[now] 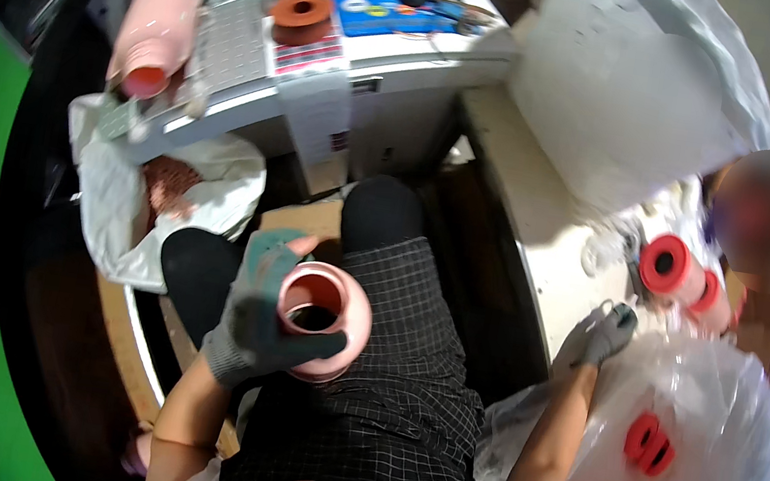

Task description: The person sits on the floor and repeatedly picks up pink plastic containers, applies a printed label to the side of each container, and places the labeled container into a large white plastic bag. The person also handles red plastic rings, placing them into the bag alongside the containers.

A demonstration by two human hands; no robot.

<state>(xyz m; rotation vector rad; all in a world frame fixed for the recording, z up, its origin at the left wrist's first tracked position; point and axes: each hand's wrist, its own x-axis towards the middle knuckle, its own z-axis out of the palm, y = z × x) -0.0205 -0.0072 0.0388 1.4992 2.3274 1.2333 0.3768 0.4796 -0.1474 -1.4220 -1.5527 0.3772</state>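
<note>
While a pink bottle lay far left with its open neck toward the person, a white bag of brownish-pink scraps stood nearer, just below it. To the right, an orange spool-like piece rested on a white machine top.

Near the middle, the gloved left hand was wrapped around the left side of a pink vessel, which it held above the lap, open mouth upward and tilted toward the person. The step in hand appeared to be holding this vessel steady; the next move seemed to call for that same secure grip.

Farther right, the gloved right hand was curled at the edge of a pale bench, near red-ended cylinders; whether it held anything could not be told. Nearest on the right, a clear bag contained red ring-shaped pieces.
</note>
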